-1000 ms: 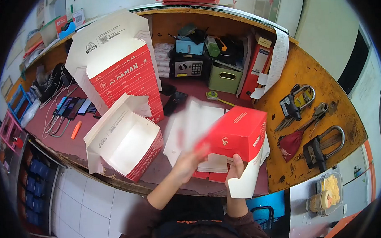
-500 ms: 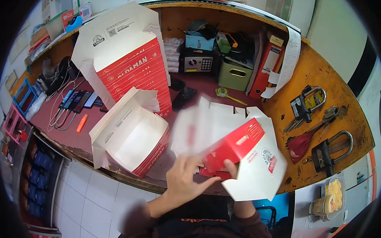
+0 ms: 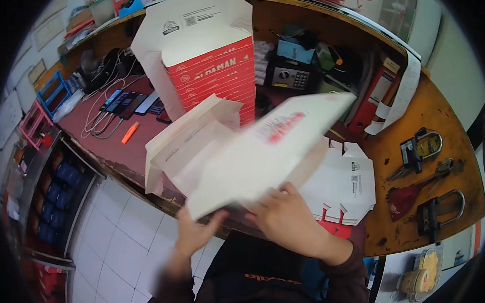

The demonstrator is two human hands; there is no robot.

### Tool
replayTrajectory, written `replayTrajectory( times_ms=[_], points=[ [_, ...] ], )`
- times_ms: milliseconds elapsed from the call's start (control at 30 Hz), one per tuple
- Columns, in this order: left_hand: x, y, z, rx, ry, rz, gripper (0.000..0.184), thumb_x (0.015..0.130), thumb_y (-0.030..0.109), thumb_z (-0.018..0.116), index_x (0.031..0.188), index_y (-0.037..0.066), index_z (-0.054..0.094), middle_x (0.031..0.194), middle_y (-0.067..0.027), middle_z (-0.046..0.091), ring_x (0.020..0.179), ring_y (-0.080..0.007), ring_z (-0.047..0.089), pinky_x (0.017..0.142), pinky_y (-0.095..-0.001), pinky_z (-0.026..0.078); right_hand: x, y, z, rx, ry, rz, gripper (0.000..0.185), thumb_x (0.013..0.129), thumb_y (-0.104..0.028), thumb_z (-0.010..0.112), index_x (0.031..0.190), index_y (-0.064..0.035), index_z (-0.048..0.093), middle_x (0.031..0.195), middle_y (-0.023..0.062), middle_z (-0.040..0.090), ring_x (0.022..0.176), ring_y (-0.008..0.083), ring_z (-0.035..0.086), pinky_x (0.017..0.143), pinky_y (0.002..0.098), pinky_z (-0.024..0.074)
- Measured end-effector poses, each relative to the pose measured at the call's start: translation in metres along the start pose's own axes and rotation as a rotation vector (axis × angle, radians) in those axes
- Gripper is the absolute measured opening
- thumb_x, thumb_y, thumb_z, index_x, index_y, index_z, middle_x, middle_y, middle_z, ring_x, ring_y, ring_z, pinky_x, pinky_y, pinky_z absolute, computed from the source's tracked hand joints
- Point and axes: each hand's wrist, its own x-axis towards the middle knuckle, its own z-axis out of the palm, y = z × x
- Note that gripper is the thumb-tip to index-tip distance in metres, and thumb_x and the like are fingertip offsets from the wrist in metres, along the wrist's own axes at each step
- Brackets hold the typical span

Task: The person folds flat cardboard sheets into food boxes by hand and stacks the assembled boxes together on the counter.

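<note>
A cardboard food box (image 3: 258,145), its white lid side with a red logo facing up, is tilted above the table and smeared by motion. My left hand (image 3: 194,233) grips its near left corner, thumb apart from the fingers. My right hand (image 3: 287,216) holds its near edge, with the fingertips partly hidden behind the card. Beneath and to the left, an open box (image 3: 183,148) is partly covered by the held one. Flat box blanks (image 3: 345,182) lie to the right, next to my right hand. A tall stack of nested red-and-white boxes (image 3: 210,72) stands behind.
Several phones (image 3: 126,105) with cables and an orange marker (image 3: 129,132) lie at left. A small safe (image 3: 290,76) and a red binder (image 3: 369,99) stand at the back. Padlocks (image 3: 429,214) and a red pouch (image 3: 410,199) lie right. The table's front edge (image 3: 142,189) is worn.
The box has swung up and left from over the flat blanks, its red side turning out of sight. Both hands moved with it, and the view shifted, moving the surroundings rightward.
</note>
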Motion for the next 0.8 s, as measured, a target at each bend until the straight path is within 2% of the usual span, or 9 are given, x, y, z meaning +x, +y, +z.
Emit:
replayTrajectory(
  times_ms=[33,100,167,200,267,367,433,667,800],
  points=[
    [-0.002,-0.003,-0.014,0.187,0.125,0.057,0.026,0.073,0.008,0.065,0.098,0.006,0.062,0.09,-0.0103,0.063,0.074,-0.0237,0.062,0.063,-0.029,0.049,0.015,-0.007,0.001,0.012,-0.05,-0.062,0.011,0.076,-0.018,0.056,0.077,-0.0071,0.059,0.075,0.0032,0.054,0.074,0.0181,0.055,0.068,0.0349,0.0367],
    [-0.012,-0.031,-0.042,0.483,0.013,-0.059,0.02,0.066,0.001,0.061,0.086,0.006,0.062,0.082,-0.009,0.059,0.067,-0.0272,0.06,0.055,-0.0337,0.048,0.054,-0.026,0.016,0.106,-0.042,-0.262,0.01,0.076,-0.017,0.056,0.075,-0.0078,0.06,0.074,0.0047,0.056,0.071,0.0192,0.057,0.067,0.0339,0.0381],
    [-0.015,-0.053,-0.048,0.578,0.045,0.163,0.019,0.061,0.0,0.061,0.08,0.006,0.061,0.079,-0.009,0.056,0.061,-0.0261,0.057,0.051,-0.0347,0.046,0.078,-0.034,0.036,0.153,-0.091,-0.309,0.016,0.079,-0.02,0.055,0.078,-0.0041,0.058,0.075,0.0093,0.057,0.07,0.0244,0.058,0.066,0.0358,0.041],
    [-0.016,-0.061,-0.052,0.583,0.048,0.156,0.019,0.061,0.0,0.061,0.08,0.006,0.061,0.079,-0.009,0.056,0.061,-0.0261,0.057,0.051,-0.0347,0.046,0.086,-0.035,0.042,0.193,-0.142,-0.348,0.022,0.081,-0.022,0.054,0.081,-0.0003,0.056,0.075,0.014,0.059,0.069,0.0296,0.058,0.065,0.0378,0.0438],
    [-0.015,-0.068,-0.057,0.699,-0.045,0.232,0.02,0.059,0.001,0.062,0.078,0.006,0.061,0.078,-0.0075,0.057,0.061,-0.0233,0.058,0.05,-0.0322,0.046,0.096,-0.032,0.044,0.229,-0.194,-0.281,0.024,0.081,-0.023,0.055,0.08,0.0003,0.057,0.076,0.015,0.059,0.071,0.0313,0.058,0.065,0.0388,0.0448],
    [-0.003,-0.059,-0.056,0.571,0.028,0.398,0.018,0.058,0.002,0.063,0.075,0.006,0.061,0.077,-0.0058,0.058,0.061,-0.0204,0.058,0.049,-0.0295,0.046,0.1,-0.024,0.042,0.281,-0.291,-0.137,0.027,0.08,-0.025,0.056,0.079,0.0016,0.057,0.078,0.018,0.059,0.076,0.0351,0.058,0.065,0.0416,0.0469],
    [-0.002,-0.062,-0.053,0.546,0.055,0.429,0.017,0.058,0.002,0.063,0.075,0.006,0.061,0.078,-0.0042,0.06,0.061,-0.019,0.059,0.049,-0.0285,0.046,0.095,-0.02,0.055,0.218,-0.142,-0.129,0.01,0.067,-0.012,0.058,0.067,-0.0023,0.06,0.069,0.0135,0.059,0.064,0.0271,0.06,0.058,0.0374,0.0457],
    [0.004,-0.06,-0.056,0.497,-0.029,0.542,0.02,0.057,0.006,0.064,0.076,0.008,0.062,0.072,-0.0012,0.058,0.054,-0.0159,0.055,0.044,-0.0275,0.043,0.09,-0.033,0.054,0.129,-0.194,-0.089,0.008,0.067,-0.01,0.058,0.069,-0.0021,0.059,0.069,0.0114,0.058,0.061,0.0251,0.059,0.059,0.0352,0.0432],
    [0.003,-0.07,-0.055,0.399,-0.09,0.522,0.018,0.057,0.006,0.063,0.075,0.01,0.063,0.066,-0.002,0.055,0.05,-0.0176,0.052,0.043,-0.0295,0.041,0.088,-0.031,0.064,0.108,-0.086,-0.095,0.007,0.067,-0.009,0.058,0.069,-0.0027,0.06,0.07,0.0116,0.058,0.06,0.0252,0.059,0.058,0.0342,0.0428]
  ],
)
